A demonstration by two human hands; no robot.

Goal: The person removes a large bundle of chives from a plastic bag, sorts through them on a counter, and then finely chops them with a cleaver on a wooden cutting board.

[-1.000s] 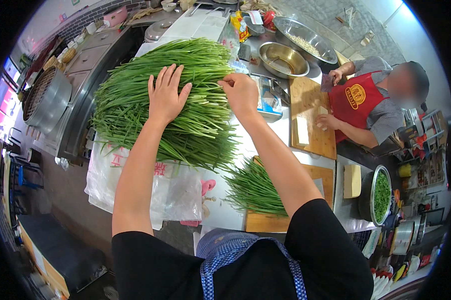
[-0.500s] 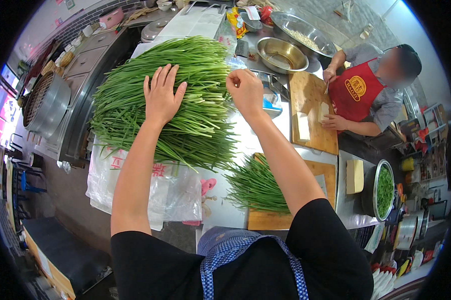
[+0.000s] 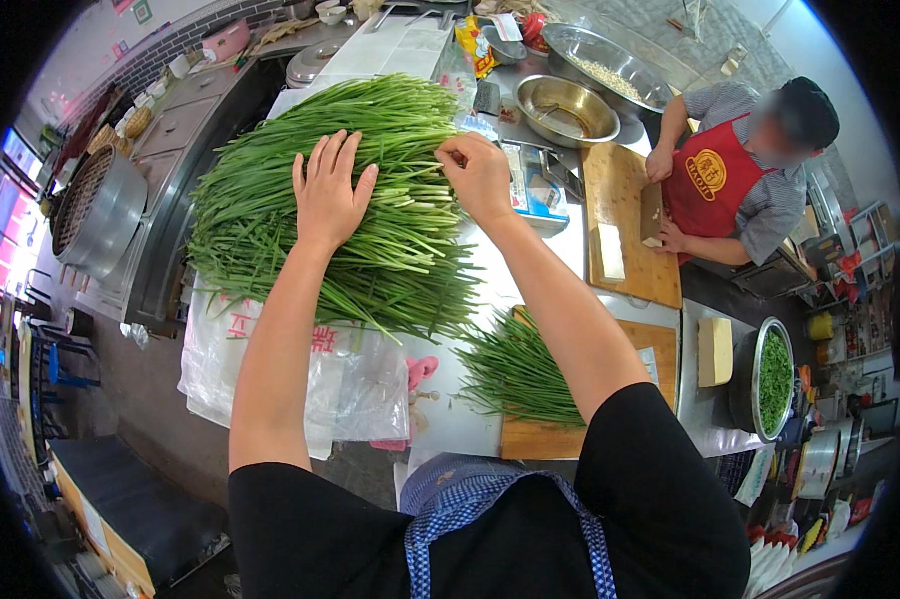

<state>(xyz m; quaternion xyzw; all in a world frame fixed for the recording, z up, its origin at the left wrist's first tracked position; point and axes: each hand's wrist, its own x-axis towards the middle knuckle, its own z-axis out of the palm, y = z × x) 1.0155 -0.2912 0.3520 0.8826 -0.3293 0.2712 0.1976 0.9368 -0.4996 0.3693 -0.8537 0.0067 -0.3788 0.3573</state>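
A big heap of long green chives (image 3: 270,190) lies on a plastic sheet (image 3: 270,369) on the counter in front of me. My left hand (image 3: 328,195) rests flat on top of the heap, fingers spread. My right hand (image 3: 478,175) is at the heap's right edge, by the pale stem ends, with its fingers curled and pinched on some chive stalks. A smaller bunch of chives (image 3: 515,374) lies on a wooden cutting board (image 3: 540,436) near my right elbow.
Another person in a red apron (image 3: 714,185) works at a second cutting board (image 3: 620,205) with pale blocks. Metal bowls (image 3: 567,110) stand behind. A bowl of chopped greens (image 3: 772,379) sits at right, a large steel pot (image 3: 96,215) at left.
Both of my hands stay on the chive heap, shifting only slightly. The other person has leaned in over the far cutting board.
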